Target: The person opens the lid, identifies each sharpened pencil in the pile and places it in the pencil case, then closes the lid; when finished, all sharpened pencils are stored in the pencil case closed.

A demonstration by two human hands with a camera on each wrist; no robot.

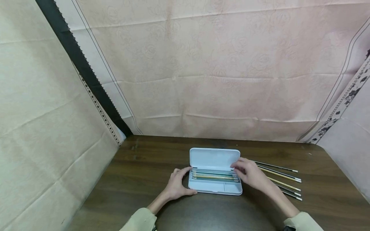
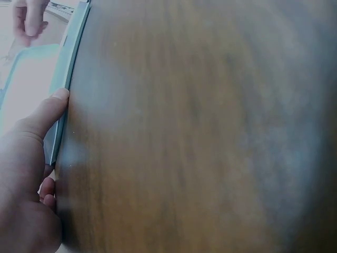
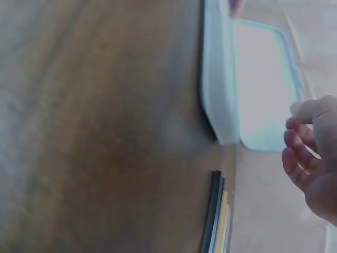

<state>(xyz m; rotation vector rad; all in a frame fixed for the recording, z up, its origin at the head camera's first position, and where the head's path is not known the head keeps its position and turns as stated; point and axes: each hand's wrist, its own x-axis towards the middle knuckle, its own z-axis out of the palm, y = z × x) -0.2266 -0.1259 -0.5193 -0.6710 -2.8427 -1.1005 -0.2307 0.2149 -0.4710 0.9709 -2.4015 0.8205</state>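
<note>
A light blue pencil case (image 1: 214, 189) lies with its lid (image 1: 214, 158) raised on the far side. Several green and yellowish pencils (image 1: 214, 175) lie side by side in its long compartment. My left hand (image 1: 177, 186) holds the case at its left end, thumb by the near corner and fingers by the hinge. In the left wrist view, the thumb (image 2: 50, 112) presses the case's edge. Above the right end of the case is my right hand (image 1: 251, 172), fingers loosely bent; in the right wrist view nothing shows between them.
Several dark and yellow pencils (image 1: 284, 185) lie loose on the brown wooden table (image 1: 162, 152), right of the case and partly behind the right forearm. Pale cloth (image 1: 219, 73) hangs along the table's far edge and at both sides.
</note>
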